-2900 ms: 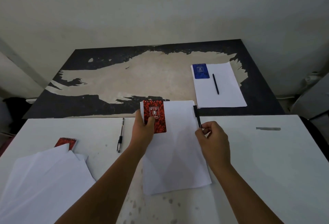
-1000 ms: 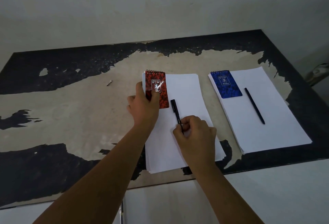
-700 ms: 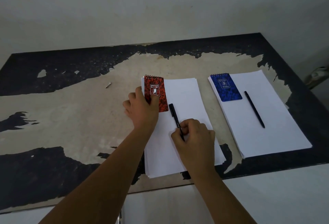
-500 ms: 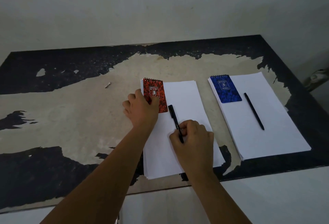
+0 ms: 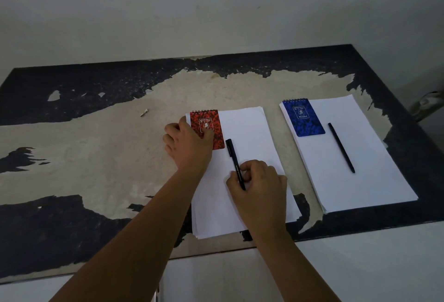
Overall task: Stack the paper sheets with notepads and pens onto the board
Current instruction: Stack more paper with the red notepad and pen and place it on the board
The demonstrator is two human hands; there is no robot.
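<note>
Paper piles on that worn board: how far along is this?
Done: the right stack carries a blue notepad and a pen. In hand: on the middle stack, the left hand holds the red notepad while the right hand places its black pen. Anything left lies out of view.
</note>
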